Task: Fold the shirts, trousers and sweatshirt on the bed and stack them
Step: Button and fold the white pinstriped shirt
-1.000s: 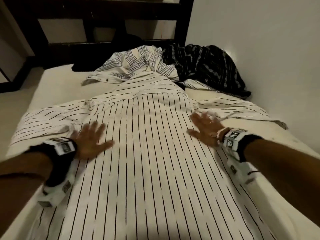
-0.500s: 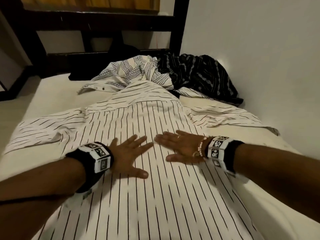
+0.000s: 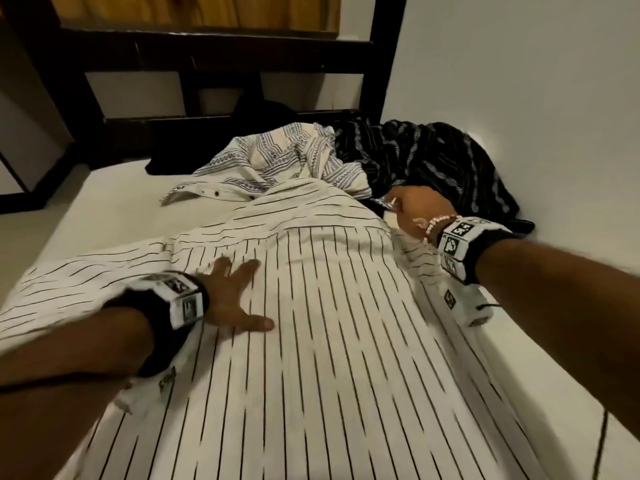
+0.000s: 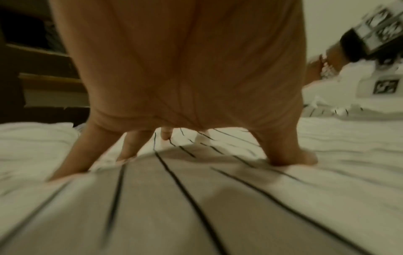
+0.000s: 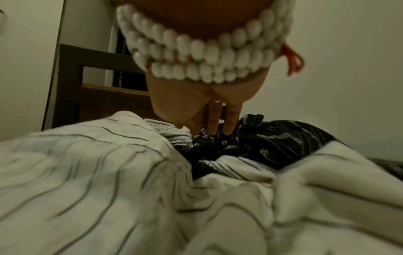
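The striped shirt (image 3: 311, 341) lies spread back-up along the bed (image 3: 104, 209); the left hand (image 3: 232, 299) presses flat on its middle with fingers splayed, while the right hand (image 3: 419, 213) is at its far right shoulder, pinching a white fold there. Beyond the striped shirt's collar lie three more garments: a patterned white shirt (image 3: 277, 161), a black patterned garment (image 3: 433, 161) and a plain black one (image 3: 263, 116).

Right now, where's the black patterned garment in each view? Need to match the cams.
Head: black patterned garment upper right, crumpled against the wall, behind the right hand.
Left wrist: not in it.
Right wrist: centre right, just past the fingertips.
Shared landmark: the striped white shirt, foreground in all three.
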